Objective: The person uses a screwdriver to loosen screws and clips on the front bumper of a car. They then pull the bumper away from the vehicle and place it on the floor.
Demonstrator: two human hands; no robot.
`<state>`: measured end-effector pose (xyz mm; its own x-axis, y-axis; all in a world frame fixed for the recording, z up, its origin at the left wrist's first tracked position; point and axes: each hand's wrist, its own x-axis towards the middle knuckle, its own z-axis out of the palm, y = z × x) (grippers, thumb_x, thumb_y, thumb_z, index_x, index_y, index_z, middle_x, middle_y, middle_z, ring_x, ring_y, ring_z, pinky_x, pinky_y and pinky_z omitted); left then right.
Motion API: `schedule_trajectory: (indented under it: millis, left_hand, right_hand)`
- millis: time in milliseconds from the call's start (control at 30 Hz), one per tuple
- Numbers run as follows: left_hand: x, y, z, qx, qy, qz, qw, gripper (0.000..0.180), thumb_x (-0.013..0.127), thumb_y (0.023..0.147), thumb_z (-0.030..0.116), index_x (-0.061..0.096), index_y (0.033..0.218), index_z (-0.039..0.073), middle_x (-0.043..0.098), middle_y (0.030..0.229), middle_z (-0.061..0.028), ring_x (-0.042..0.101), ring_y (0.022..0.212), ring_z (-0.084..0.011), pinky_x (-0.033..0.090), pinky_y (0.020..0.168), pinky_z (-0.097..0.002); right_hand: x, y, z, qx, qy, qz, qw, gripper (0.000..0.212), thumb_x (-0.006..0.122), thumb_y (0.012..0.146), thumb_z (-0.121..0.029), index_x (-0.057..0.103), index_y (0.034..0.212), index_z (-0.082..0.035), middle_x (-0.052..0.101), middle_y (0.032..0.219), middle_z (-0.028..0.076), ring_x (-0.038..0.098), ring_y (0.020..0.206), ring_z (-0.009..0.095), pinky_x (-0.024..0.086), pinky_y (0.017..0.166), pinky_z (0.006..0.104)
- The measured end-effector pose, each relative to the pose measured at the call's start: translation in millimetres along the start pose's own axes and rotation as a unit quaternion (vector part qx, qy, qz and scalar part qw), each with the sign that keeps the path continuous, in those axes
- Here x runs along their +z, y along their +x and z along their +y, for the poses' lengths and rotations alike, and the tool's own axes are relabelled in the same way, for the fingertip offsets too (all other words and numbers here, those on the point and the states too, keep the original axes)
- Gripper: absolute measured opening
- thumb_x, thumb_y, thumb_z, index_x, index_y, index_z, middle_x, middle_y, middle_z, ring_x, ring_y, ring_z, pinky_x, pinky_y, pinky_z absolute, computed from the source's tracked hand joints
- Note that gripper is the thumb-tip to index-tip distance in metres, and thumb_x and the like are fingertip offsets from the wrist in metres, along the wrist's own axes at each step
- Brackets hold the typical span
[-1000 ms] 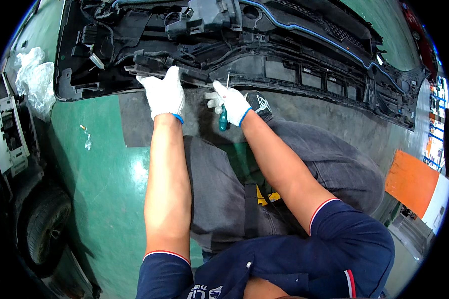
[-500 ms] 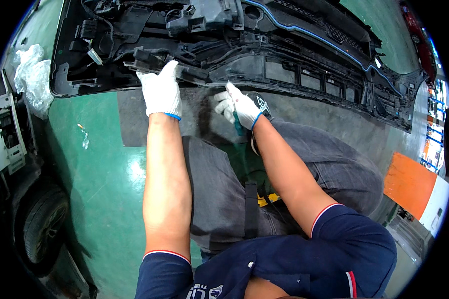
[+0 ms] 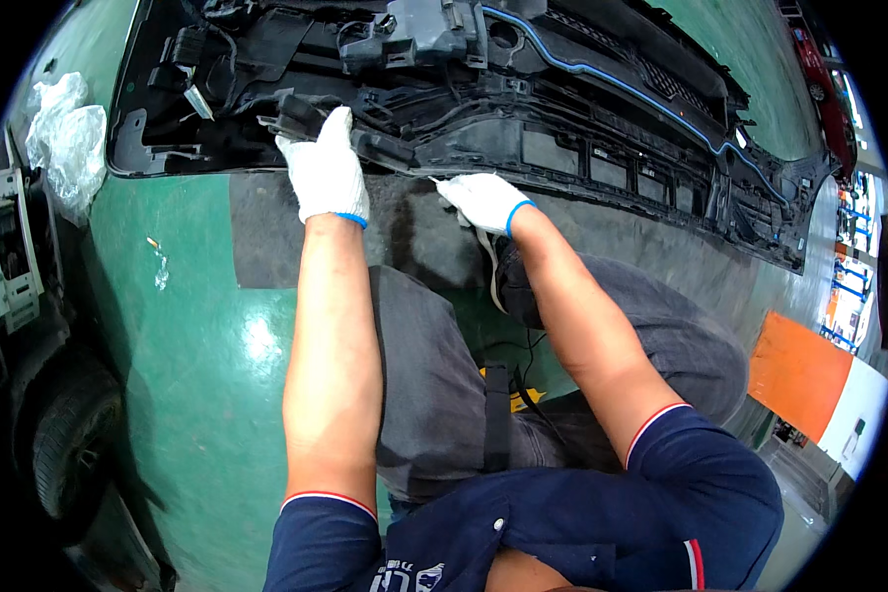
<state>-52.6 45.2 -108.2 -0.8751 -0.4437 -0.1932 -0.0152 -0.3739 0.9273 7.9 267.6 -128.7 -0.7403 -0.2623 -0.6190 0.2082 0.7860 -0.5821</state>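
Pressing your white knit-gloved left hand (image 3: 326, 173) flat on the ribbed black plastic bumper panel (image 3: 483, 109) lying inside-up on the green floor (image 3: 197, 326). Right hand (image 3: 483, 200) curled at its lower edge, grip unclear; the blue-handled tool seen earlier is now out of sight.

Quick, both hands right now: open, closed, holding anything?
Left hand: open, flat on the bumper, holding nothing.
Right hand: at the bumper's edge; grip cannot be told.

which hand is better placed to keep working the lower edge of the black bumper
Right, probably. The right hand in its white glove has its fingertips at the lower edge of the black plastic car bumper, while the left hand rests flat higher up on the bumper's inner bracket.
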Motion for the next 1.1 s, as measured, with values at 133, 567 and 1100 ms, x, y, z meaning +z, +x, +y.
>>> schedule_trajectory:
  millis: [133,567,1100]
  left_hand:
    - [0.1,1.8,-4.2,-0.007,0.059,0.02,0.998,0.052,0.077,0.087,0.003,0.054,0.134,0.008,0.065,0.119,-0.0073,0.062,0.104,-0.0211,0.052,0.091,-0.0391]
    - [7.4,3.6,-10.5,0.013,0.073,-0.032,0.997,0.048,0.078,0.085,0.001,0.06,0.128,0.009,0.068,0.114,-0.0063,0.065,0.098,-0.0222,0.054,0.087,-0.039]
    - [2.4,-0.1,3.1,-0.11,-0.079,-0.038,0.99,0.04,0.08,0.081,-0.003,0.066,0.117,0.006,0.071,0.108,-0.0087,0.068,0.1,-0.0212,0.055,0.09,-0.0357]
  right_hand:
    - [-17.7,6.5,-15.9,-0.016,-0.164,-0.009,0.986,0.061,0.038,0.105,-0.049,0.074,0.116,0.0,0.069,0.121,0.027,0.063,0.117,0.046,0.048,0.104,0.049]
    - [-13.1,0.6,-49.0,-0.037,-0.34,0.027,0.939,0.036,0.051,0.096,-0.026,0.079,0.104,-0.005,0.075,0.109,0.021,0.073,0.1,0.04,0.057,0.086,0.0488]
    - [30.8,8.3,-26.3,0.111,0.338,-0.011,0.935,0.033,0.055,0.104,-0.033,0.069,0.103,-0.003,0.065,0.079,0.006,0.055,0.058,0.017,0.046,0.05,0.0346]
